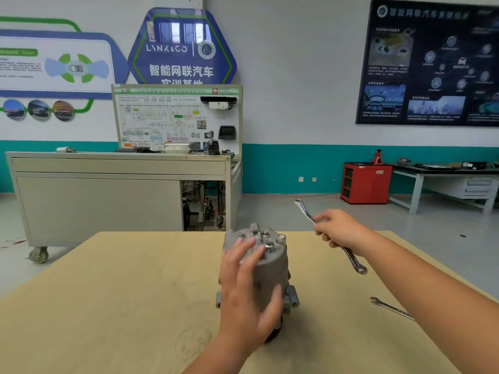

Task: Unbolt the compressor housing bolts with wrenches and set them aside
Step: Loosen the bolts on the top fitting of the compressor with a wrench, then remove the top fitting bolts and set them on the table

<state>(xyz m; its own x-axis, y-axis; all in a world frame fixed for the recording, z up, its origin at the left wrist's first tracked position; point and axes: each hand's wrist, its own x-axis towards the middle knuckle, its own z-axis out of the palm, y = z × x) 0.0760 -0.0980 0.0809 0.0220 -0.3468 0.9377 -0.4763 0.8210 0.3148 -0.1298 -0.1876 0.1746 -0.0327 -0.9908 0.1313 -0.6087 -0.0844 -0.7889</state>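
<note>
Teal-banded walls hung with a blue hexagonal sign and a dark poster frame a vehicle-training workshop, where a person works at a pale wooden counter in the foreground. A grey metal compressor stands upright near the middle of the counter, several bolts showing on its top face. The left grip lies flat against the near left side of the housing, fingers stretched straight up towards the top edge and thumb splayed across the front, pressing rather than clenching. The right grip is raised above the counter to the right of the compressor and apart from it, fingers curled round the shank of a silver wrench that slants from upper left to lower right. A second wrench lies on the counter further right, its near end hidden behind the right forearm. Behind the counter stand a grey wheeled cabinet carrying a wiring-diagram board, a red cabinet and a side bench against the wall.
</note>
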